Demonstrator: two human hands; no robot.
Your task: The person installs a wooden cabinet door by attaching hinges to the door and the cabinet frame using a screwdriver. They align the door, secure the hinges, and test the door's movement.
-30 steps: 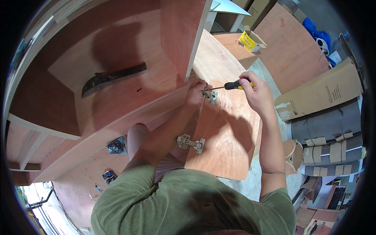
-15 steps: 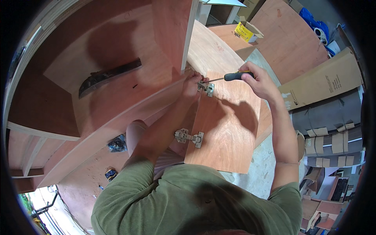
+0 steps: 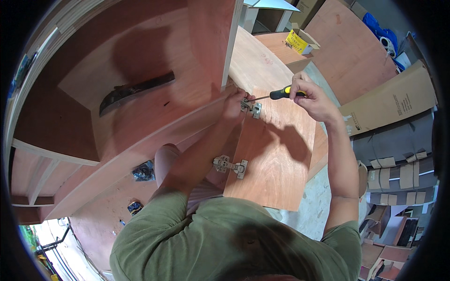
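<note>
My right hand [image 3: 310,93] grips the black and yellow handle of a screwdriver [image 3: 280,93], its thin shaft pointing left. The tip meets the upper metal hinge [image 3: 256,109], which joins a wooden door panel [image 3: 274,154] to the cabinet edge. At that hinge, my left hand [image 3: 236,99] has its fingers bent and pressed close around the cabinet-side plate and the screwdriver tip. Whatever small piece those fingers may pinch is hidden. Nearer to me, a second hinge [image 3: 231,166] spans the gap between the panel and the cabinet.
On the left, the open wooden cabinet [image 3: 159,136] holds a dark curved strip [image 3: 136,89]. A yellow screw box [image 3: 300,42] stands on a board at the back. Cardboard [image 3: 391,100] and grey wrapped stacks [image 3: 398,140] line the right. A dark plastic bag [image 3: 143,171] lies lower left.
My right hand has turned on the screwdriver handle, showing more of its yellow part. The left hand stays at the upper hinge. The whole view has shifted slightly.
</note>
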